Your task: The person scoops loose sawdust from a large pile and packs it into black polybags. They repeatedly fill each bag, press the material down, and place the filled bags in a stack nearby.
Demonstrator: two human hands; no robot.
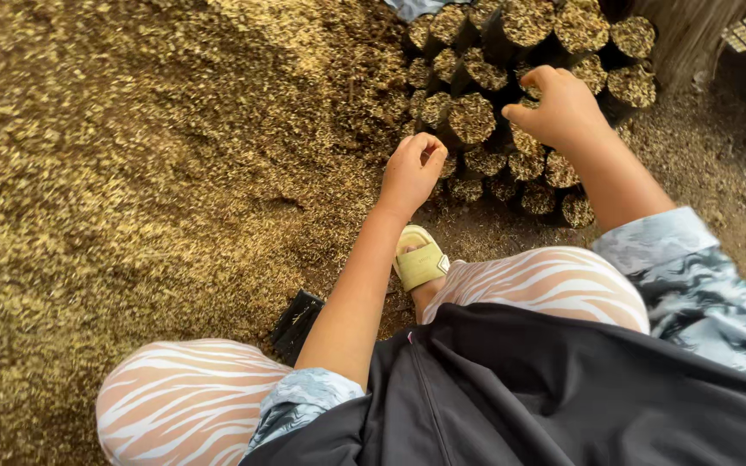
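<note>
Planting bags: a tight cluster of small black bags [511, 95], each packed to the brim with husk mix, stands at the far right of the scene, in rows that run back to the top edge.
Husk heap: a broad mound of golden-brown husk and chaff [131, 155] fills the left and far-left ground, sloping down toward the person.
Flat black bags: a small stack of empty black bags [297, 324] lies on the ground near the person's left knee, at the foot of the heap.
Left hand: the left hand [412, 171] hovers at the near-left edge of the cluster, fingers curled in loosely toward the palm; whether it holds any husk cannot be told.
Sandal: a yellow slide sandal [420, 259] sits on the bare ground just near of the left hand, the foot tucked under the right leg.
Right hand: the right hand [563, 108] rests on top of the bags in the middle of the cluster, fingers bent and narrow, pressing onto the filled tops; what it grips, if anything, is hidden beneath it.
Clothing: striped peach-and-white trousers [554, 285], a dark apron and blue patterned sleeves fill the near edge.
</note>
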